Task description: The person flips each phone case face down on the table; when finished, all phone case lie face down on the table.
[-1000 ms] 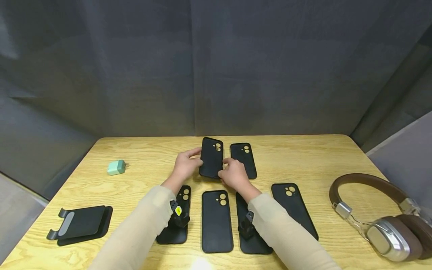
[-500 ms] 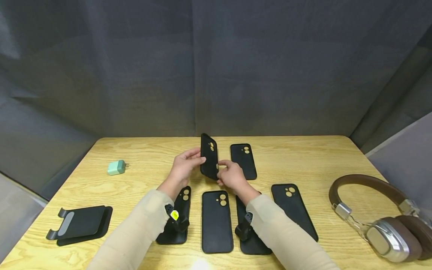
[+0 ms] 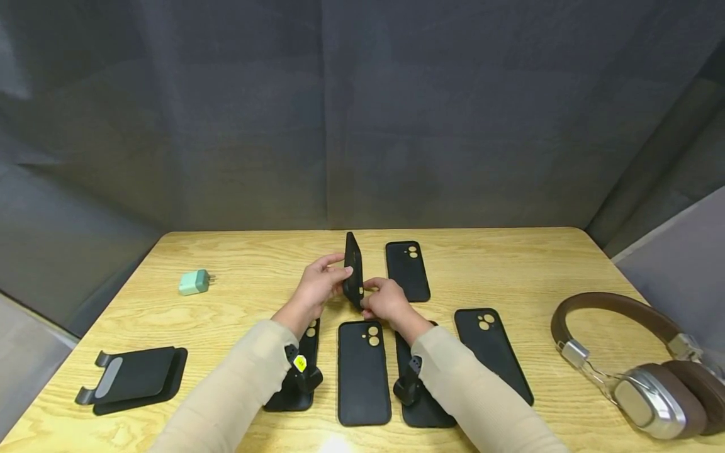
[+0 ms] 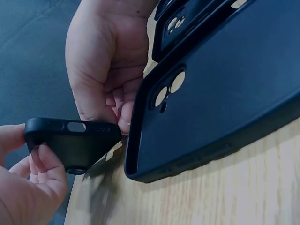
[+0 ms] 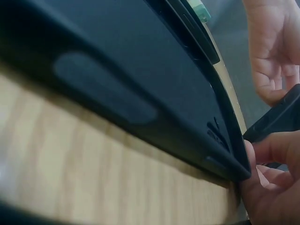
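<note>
Both hands hold one black phone case [image 3: 353, 267] above the wooden table [image 3: 510, 264], turned on edge so only its thin side shows. My left hand [image 3: 327, 280] grips its left face, and my right hand [image 3: 378, 294] pinches its lower end. In the left wrist view the held case [image 4: 70, 140] sits between my left fingers [image 4: 33, 183] and my right hand [image 4: 108, 61]. Several more black cases lie flat: one at the back [image 3: 408, 269], one front centre [image 3: 363, 371], one on the right [image 3: 491, 349]. Two others are partly hidden under my forearms.
A mint-green charger [image 3: 194, 282] lies at the left. A black folding phone stand [image 3: 133, 377] sits at the front left. Brown and silver headphones [image 3: 640, 365] rest at the front right. A dark curtain [image 3: 362, 113] closes off the back.
The held case has turned from facing up to standing on its edge, and it has come slightly nearer to me. Both hands have kept hold of it.
</note>
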A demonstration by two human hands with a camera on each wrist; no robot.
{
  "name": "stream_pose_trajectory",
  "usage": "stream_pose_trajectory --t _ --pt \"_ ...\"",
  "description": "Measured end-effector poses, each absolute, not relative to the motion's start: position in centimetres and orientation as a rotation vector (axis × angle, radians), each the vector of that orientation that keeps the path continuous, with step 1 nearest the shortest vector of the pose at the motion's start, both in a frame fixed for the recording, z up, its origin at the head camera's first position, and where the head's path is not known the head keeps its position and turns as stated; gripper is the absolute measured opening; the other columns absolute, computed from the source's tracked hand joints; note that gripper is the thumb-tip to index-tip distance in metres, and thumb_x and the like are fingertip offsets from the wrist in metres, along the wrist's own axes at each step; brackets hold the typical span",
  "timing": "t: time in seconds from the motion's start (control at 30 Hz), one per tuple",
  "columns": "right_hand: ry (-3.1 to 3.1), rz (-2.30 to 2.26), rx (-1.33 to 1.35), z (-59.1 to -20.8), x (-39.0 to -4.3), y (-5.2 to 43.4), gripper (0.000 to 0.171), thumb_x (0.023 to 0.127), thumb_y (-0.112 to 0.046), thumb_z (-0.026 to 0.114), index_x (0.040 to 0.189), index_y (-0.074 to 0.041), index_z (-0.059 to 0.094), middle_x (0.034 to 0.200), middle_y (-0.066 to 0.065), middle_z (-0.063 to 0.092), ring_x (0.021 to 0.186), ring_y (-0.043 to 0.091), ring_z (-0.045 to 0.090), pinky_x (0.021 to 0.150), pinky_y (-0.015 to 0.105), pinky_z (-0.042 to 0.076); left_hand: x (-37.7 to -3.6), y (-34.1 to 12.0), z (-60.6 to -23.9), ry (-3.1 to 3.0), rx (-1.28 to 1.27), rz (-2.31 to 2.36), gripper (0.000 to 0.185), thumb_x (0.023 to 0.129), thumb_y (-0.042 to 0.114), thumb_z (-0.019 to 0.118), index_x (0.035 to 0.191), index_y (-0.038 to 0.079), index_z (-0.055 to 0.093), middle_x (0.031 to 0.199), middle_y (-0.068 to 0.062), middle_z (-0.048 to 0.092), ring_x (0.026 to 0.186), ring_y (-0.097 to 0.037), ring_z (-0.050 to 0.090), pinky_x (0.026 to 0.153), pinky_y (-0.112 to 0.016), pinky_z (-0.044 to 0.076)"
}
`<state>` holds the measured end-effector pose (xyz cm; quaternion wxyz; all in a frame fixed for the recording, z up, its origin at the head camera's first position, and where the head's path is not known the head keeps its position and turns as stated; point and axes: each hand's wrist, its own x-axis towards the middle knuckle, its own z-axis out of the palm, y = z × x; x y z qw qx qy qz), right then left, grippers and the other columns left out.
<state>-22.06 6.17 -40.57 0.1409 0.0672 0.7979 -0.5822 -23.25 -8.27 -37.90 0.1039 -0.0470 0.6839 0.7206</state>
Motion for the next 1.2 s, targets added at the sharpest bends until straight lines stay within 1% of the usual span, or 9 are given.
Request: stream_pose_trajectory --t 0.07,0.17,0.3,0.47,0.6,0.77,0.9,1.03,1.2 --pt "2.309 -1.670 0.187 -40.6 -22.1 6.1 0.047 0.080 0.009 0.055 0.126 0.001 0.053 0.076 0.013 0.058 0.049 0.011 0.057 0.050 0.023 0.051 -23.3 -8.2 -38.0 2.012 -0.145 2.117 0.044 0.088 0.008 0.062 0.130 0.007 0.051 0.089 -0.005 0.052 0.079 -0.019 0.058 0.069 -0.027 0.048" --pt "2.312 -1.668 0.187 -40.6 -22.0 6.0 0.047 0.079 0.009 0.056 0.125 0.002 0.053 0.073 0.012 0.058 0.049 0.010 0.057 0.050 0.023 0.051 -23.3 -8.1 -37.9 2.006 -0.153 2.113 0.043 0.088 0.009 0.062 0.130 0.007 0.051 0.089 -0.006 0.051 0.077 -0.017 0.058 0.068 -0.026 0.047" --pt "2.340 -1.646 0.194 -40.4 -21.9 6.0 0.045 0.078 0.007 0.059 0.122 0.003 0.055 0.067 0.010 0.059 0.047 0.010 0.058 0.049 0.022 0.050 -23.3 -7.9 -37.9 1.998 -0.147 2.115 0.043 0.088 0.009 0.062 0.130 0.007 0.051 0.088 -0.005 0.053 0.072 -0.013 0.058 0.065 -0.024 0.046" --pt "2.347 -1.645 0.202 -40.0 -21.7 6.0 0.039 0.078 0.007 0.061 0.116 0.005 0.058 0.062 0.008 0.058 0.046 0.010 0.056 0.048 0.022 0.049 -23.2 -7.6 -38.0 2.011 -0.138 2.100 0.044 0.088 0.008 0.062 0.130 0.008 0.050 0.082 -0.002 0.055 0.063 -0.008 0.054 0.062 -0.025 0.044" --pt "2.330 -1.716 0.189 -39.8 -21.5 6.0 0.035 0.081 0.001 0.057 0.116 0.003 0.058 0.069 0.007 0.060 0.054 0.012 0.058 0.052 0.023 0.050 -23.0 -7.4 -38.0 2.017 -0.143 2.102 0.043 0.088 0.008 0.061 0.129 0.008 0.051 0.081 -0.002 0.057 0.062 -0.008 0.054 0.064 -0.027 0.045" --pt "2.205 -1.931 0.096 -39.2 -20.9 6.3 0.046 0.078 -0.001 0.053 0.124 0.000 0.052 0.090 0.012 0.058 0.072 0.020 0.058 0.069 0.032 0.052 -22.9 -7.2 -38.0 2.027 -0.140 2.106 0.042 0.088 0.009 0.061 0.129 0.008 0.050 0.082 -0.003 0.057 0.062 -0.009 0.054 0.065 -0.029 0.045" --pt "2.057 -2.019 0.049 -38.9 -20.5 6.7 0.050 0.080 -0.003 0.056 0.129 -0.003 0.047 0.099 0.012 0.054 0.078 0.020 0.057 0.078 0.037 0.051 -22.8 -7.2 -38.1 2.037 -0.141 2.109 0.042 0.089 0.010 0.060 0.130 0.008 0.050 0.082 -0.003 0.057 0.063 -0.009 0.054 0.067 -0.030 0.045" --pt "2.004 -2.027 0.008 -39.2 -20.3 6.8 0.053 0.080 -0.007 0.064 0.130 -0.005 0.046 0.101 0.011 0.052 0.082 0.020 0.057 0.080 0.037 0.051 -22.7 -7.2 -38.3 2.043 -0.130 2.118 0.041 0.091 0.012 0.059 0.130 0.008 0.049 0.085 -0.005 0.059 0.064 -0.011 0.055 0.065 -0.027 0.045" --pt "2.029 -2.034 -0.029 -39.5 -20.2 6.5 0.053 0.081 -0.011 0.069 0.129 -0.006 0.049 0.097 0.009 0.051 0.079 0.018 0.055 0.075 0.034 0.052 -22.7 -7.1 -38.6 2.041 -0.119 2.100 0.039 0.092 0.017 0.058 0.129 0.009 0.049 0.088 -0.005 0.058 0.065 -0.011 0.054 0.060 -0.023 0.043"
